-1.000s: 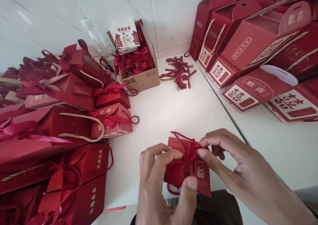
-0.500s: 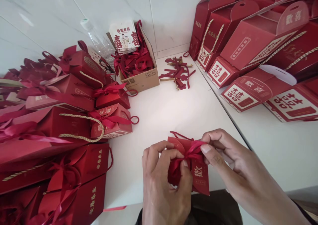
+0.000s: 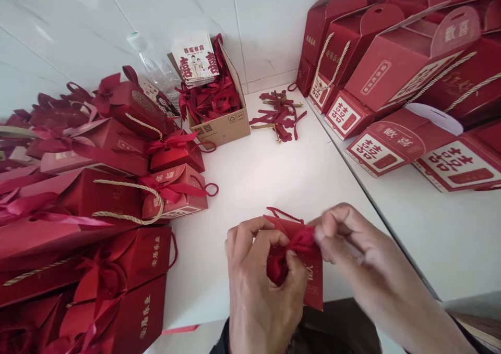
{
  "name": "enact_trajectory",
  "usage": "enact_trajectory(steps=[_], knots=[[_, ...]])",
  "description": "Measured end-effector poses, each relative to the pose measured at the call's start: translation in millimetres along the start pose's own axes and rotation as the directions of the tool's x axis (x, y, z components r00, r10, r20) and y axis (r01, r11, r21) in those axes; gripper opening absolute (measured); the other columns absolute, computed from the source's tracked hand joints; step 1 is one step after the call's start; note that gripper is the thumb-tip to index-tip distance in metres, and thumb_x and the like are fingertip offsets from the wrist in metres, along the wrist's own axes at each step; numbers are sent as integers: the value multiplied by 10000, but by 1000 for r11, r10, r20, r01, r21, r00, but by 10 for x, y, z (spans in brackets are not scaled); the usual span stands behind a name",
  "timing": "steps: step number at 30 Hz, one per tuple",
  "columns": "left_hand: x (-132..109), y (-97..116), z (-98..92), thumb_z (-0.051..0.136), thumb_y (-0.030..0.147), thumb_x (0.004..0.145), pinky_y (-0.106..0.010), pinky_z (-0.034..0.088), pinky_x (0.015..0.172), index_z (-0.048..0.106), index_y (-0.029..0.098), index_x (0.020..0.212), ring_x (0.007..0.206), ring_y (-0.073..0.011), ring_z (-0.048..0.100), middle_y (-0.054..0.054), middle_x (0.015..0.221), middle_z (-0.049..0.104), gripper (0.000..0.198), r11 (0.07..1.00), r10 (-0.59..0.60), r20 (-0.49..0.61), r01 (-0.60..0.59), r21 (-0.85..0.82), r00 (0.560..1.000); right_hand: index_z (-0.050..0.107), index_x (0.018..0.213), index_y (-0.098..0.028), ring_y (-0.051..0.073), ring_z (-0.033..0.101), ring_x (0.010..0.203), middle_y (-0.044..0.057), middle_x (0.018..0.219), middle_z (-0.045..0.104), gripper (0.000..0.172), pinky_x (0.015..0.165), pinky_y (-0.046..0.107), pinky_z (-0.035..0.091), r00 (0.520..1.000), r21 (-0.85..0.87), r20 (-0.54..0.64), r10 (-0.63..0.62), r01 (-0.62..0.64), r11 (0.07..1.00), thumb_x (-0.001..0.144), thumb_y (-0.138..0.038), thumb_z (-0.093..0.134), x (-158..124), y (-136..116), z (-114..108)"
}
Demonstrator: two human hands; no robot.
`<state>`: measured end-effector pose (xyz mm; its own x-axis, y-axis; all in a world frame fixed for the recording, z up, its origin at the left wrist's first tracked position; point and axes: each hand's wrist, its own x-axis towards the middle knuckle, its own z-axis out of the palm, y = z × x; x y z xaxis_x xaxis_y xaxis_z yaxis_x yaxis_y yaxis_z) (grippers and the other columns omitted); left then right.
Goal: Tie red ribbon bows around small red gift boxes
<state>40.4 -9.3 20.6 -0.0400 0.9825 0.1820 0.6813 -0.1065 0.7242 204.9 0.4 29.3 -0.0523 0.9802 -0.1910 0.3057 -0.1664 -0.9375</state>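
Observation:
A small red gift box (image 3: 314,286) with a twisted cord handle stands at the table's front edge, partly covered by my hands. Across its top runs a red ribbon (image 3: 303,241) with a gathered knot and loops. My left hand (image 3: 266,276) wraps over the box's left side, thumb and fingers pinching the ribbon by the knot. With thumb and fingertips, my right hand (image 3: 340,244) grips the ribbon's right loop; motion blurs those fingertips a little. Most of the box's left side is hidden behind my left hand.
Ribbon-tied red boxes (image 3: 113,145) crowd the left side. A cardboard box (image 3: 229,127) of red ribbons and cards stands by the tiled wall, beside loose dark red pieces (image 3: 279,115). More red gift boxes (image 3: 399,67) line the right. A clear plastic bottle (image 3: 146,57) is behind.
My right hand has shifted slightly on the ribbon's right loop, which looks more bunched. My left hand has moved a little right, still pinching at the knot.

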Motion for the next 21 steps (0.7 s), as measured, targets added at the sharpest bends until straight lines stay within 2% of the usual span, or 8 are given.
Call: enact_trajectory(steps=[2, 3, 6, 7, 9, 11, 16, 21], knots=[[0, -35, -10, 618, 76, 814, -357, 519, 772, 643, 265, 884, 977, -233, 582, -21, 1027, 639, 202, 1000, 23, -7, -23, 5, 1000, 534, 930, -287, 121, 593, 671, -38, 772, 594, 262, 551, 174, 504, 999, -24, -39, -19, 18, 1000, 1069, -507, 496, 16, 14, -21], [-2, -48, -14, 621, 84, 829, -358, 521, 789, 645, 269, 904, 995, -231, 581, -20, 1044, 638, 201, 999, 35, -10, -35, 2, 999, 564, 1001, -301, 128, 623, 719, -29, 829, 633, 227, 574, 176, 518, 999, -48, -39, -24, 22, 999, 1060, -514, 513, 26, 14, -32], [-11, -64, -18, 637, 109, 867, -362, 522, 839, 660, 285, 966, 1044, -226, 570, -16, 1092, 638, 203, 998, 70, 2, -70, -6, 998, 596, 1237, -349, 156, 665, 839, 2, 1021, 692, 295, 606, 199, 543, 999, -126, 34, -29, 33, 991, 1021, -548, 571, 61, -17, -59], [-13, -65, -20, 642, 112, 873, -360, 522, 846, 665, 290, 974, 1054, -224, 567, -14, 1098, 637, 205, 997, 74, 7, -74, -7, 997, 621, 1211, -348, 155, 658, 828, 1, 1018, 689, 282, 605, 204, 539, 997, -145, 71, -39, 49, 988, 1018, -548, 576, 72, -32, -63], [-16, -64, -25, 648, 117, 874, -358, 524, 854, 674, 296, 982, 1065, -224, 562, -12, 1104, 638, 210, 997, 76, 16, -76, -10, 997, 656, 1034, -319, 146, 629, 780, -10, 943, 672, 231, 582, 205, 510, 991, -164, 118, -68, 87, 983, 1031, -529, 560, 92, -59, -63], [-16, -65, -30, 650, 120, 867, -357, 525, 859, 675, 295, 975, 1065, -223, 563, -11, 1096, 640, 207, 997, 75, 19, -75, -14, 997, 624, 922, -297, 136, 585, 702, -23, 860, 647, 264, 529, 208, 467, 990, -166, 125, -73, 93, 982, 1048, -510, 531, 104, -69, -52], [-4, -74, -28, 648, 106, 834, -327, 524, 836, 665, 284, 910, 1033, -210, 570, -2, 1049, 649, 195, 998, 55, 19, -54, -20, 998, 580, 934, -295, 139, 514, 627, -38, 748, 567, 319, 453, 230, 385, 995, -101, 91, 32, -22, 995, 1054, -574, 480, 95, -18, -24], [0, -96, -27, 656, 97, 824, -296, 521, 839, 664, 285, 908, 1034, -190, 578, 10, 1045, 653, 206, 998, 47, 19, -46, -38, 999, 564, 931, -294, 136, 520, 675, -38, 764, 544, 336, 524, 218, 437, 997, -28, 58, 60, -58, 998, 1074, -573, 441, 70, 33, -44]])
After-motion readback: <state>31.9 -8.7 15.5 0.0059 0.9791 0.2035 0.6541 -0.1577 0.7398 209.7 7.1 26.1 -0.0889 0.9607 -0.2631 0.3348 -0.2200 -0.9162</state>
